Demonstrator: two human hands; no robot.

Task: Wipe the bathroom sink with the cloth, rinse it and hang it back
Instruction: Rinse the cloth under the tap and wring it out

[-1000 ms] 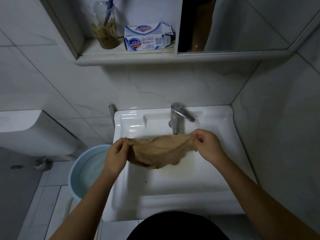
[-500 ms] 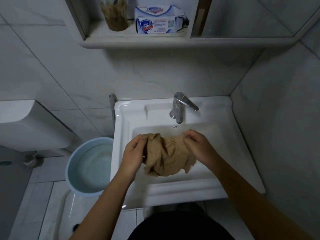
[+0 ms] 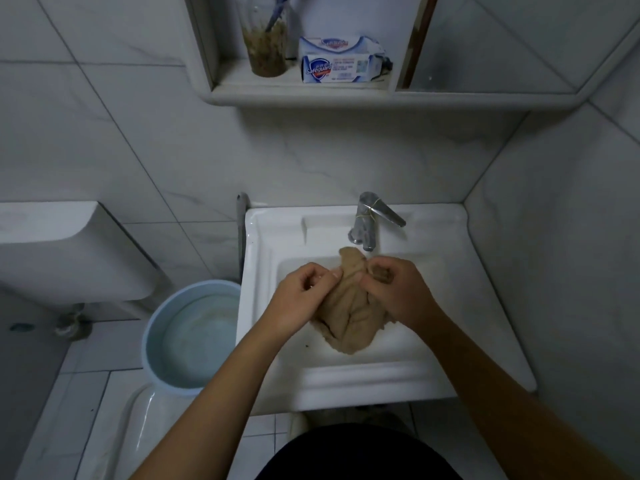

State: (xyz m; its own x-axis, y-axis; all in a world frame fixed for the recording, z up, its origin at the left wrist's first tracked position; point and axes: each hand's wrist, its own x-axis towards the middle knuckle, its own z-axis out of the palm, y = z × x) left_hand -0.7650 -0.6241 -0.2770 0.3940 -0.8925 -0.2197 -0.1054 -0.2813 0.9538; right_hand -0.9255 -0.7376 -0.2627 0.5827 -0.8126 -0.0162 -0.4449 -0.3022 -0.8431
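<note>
A tan cloth (image 3: 348,310) hangs bunched over the basin of the white sink (image 3: 450,306), just below the chrome faucet (image 3: 369,220). My left hand (image 3: 304,292) pinches the cloth's upper left edge with curled fingers. My right hand (image 3: 394,289) grips its upper right part, some fabric showing inside the fist. The two hands sit close together with the cloth's top poking up between them. No water is seen running from the faucet.
A light blue bucket (image 3: 156,327) holding water stands on the floor left of the sink. A toilet cistern (image 3: 69,251) is further left. The wall shelf above holds a cup with a toothbrush (image 3: 266,46) and a soap box (image 3: 339,62). A tiled wall closes the right side.
The cloth was stretched wide between my hands a second ago. Both hands have since come together, gathering it into a hanging bunch under the faucet.
</note>
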